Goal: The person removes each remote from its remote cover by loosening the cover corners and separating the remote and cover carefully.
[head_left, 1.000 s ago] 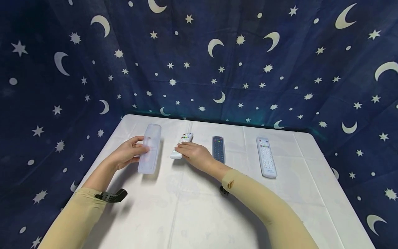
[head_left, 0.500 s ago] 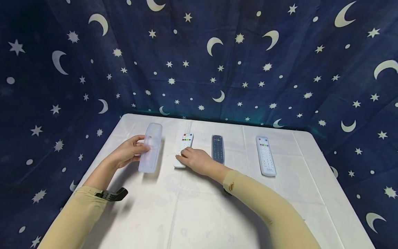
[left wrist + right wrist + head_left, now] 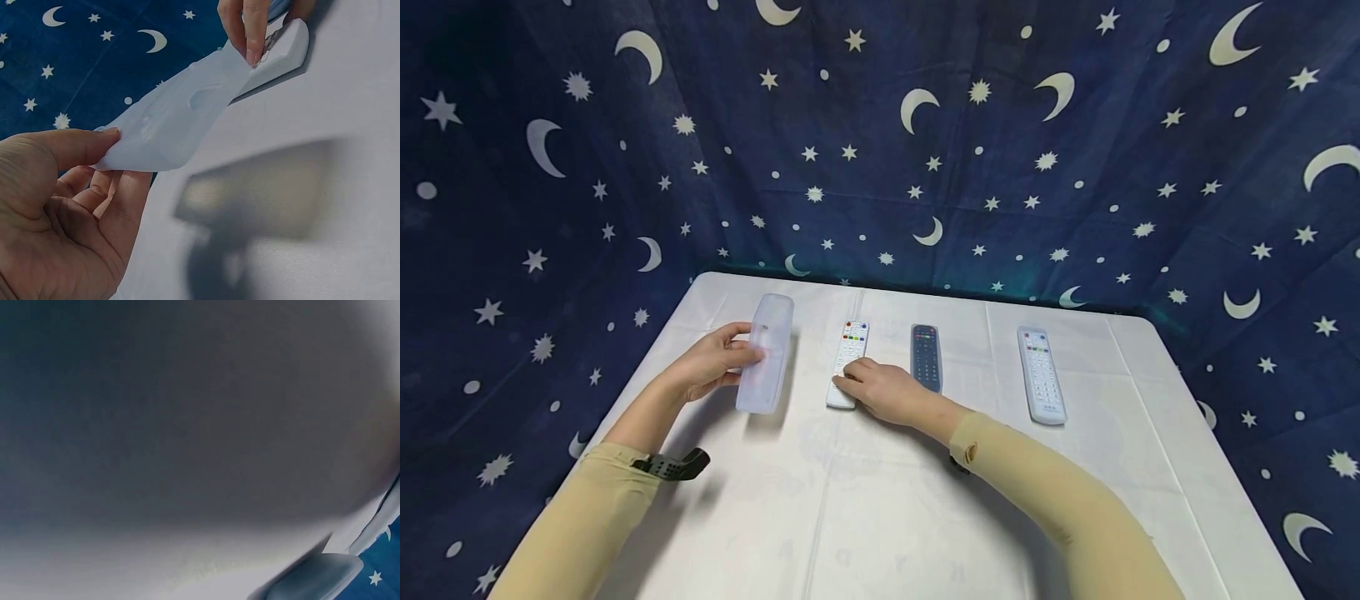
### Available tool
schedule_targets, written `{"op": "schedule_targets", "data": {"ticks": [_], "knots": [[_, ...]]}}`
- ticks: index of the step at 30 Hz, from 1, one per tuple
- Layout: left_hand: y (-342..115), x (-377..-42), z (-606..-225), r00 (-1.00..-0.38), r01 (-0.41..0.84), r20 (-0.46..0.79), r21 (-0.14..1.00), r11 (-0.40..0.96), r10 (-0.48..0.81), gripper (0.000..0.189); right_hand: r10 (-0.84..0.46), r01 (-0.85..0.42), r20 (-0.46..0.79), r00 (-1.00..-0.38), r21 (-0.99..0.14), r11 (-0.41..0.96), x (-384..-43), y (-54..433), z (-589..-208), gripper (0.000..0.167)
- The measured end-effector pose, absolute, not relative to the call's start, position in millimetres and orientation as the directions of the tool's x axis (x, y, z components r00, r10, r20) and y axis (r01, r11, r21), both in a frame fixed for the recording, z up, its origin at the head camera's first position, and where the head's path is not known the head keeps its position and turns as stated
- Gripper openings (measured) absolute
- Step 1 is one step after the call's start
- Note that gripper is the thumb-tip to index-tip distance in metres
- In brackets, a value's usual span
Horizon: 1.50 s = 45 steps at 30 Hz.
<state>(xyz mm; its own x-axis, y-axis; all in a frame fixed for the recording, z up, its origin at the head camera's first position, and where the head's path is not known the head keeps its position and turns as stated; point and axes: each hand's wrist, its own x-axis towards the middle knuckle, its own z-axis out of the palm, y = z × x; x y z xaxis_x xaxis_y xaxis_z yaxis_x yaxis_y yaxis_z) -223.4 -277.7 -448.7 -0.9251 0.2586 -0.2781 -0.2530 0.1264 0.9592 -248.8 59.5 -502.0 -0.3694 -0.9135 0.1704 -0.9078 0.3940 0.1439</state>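
My left hand [image 3: 711, 362] pinches a long translucent remote-control cover [image 3: 767, 371] by its left side, thumb on top. In the left wrist view the cover [image 3: 175, 115] is tilted, its shadow cast on the tabletop. To its right, a white remote control [image 3: 853, 340] with coloured buttons lies on the table. My right hand [image 3: 887, 392] grips its near half from the right, fingers and thumb at its edges. The left wrist view shows the right fingers [image 3: 255, 31] bent down onto this remote [image 3: 287, 53], beyond the cover.
A dark remote [image 3: 926, 358] lies just beyond the right forearm. Farther right is another white remote [image 3: 1042, 377]. All rest on a white-covered table [image 3: 880, 517], with a blue star-and-moon curtain [image 3: 955, 200] behind. The right wrist view is mostly shadowed, blurred tabletop.
The white remote has come down from a raised tilt to lie flat, a little nearer and to the right, with my right hand following it. My left hand and the cover stay nearly still.
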Motion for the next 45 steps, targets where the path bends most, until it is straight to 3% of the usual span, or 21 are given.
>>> {"op": "schedule_targets", "data": {"ticks": [11,24,33,39,45], "knots": [[-270,-237,-445,-0.919,-0.233,-0.278,0.955,0.184,0.278,0.063,-0.883,-0.889,0.143,-0.447,0.036,0.456,-245,77,-492,0.044],[-256,-264,-459,-0.909,-0.276,-0.340,0.924,0.263,0.241,0.063,-0.699,-0.734,0.233,-0.676,-0.128,0.668,-251,129,-462,0.041],[-253,-267,-472,-0.894,-0.321,-0.390,0.901,0.292,0.219,0.067,-0.598,-0.652,0.264,-0.757,-0.226,0.724,-247,168,-463,0.037],[-252,-266,-478,-0.888,-0.342,-0.420,0.874,0.345,0.185,0.068,-0.483,-0.543,0.250,-0.839,-0.377,0.750,-242,189,-464,0.036],[-250,-266,-481,-0.914,-0.257,-0.373,0.838,0.481,0.161,0.063,-0.389,-0.446,0.219,-0.895,-0.460,0.768,-241,204,-467,0.036]]}}
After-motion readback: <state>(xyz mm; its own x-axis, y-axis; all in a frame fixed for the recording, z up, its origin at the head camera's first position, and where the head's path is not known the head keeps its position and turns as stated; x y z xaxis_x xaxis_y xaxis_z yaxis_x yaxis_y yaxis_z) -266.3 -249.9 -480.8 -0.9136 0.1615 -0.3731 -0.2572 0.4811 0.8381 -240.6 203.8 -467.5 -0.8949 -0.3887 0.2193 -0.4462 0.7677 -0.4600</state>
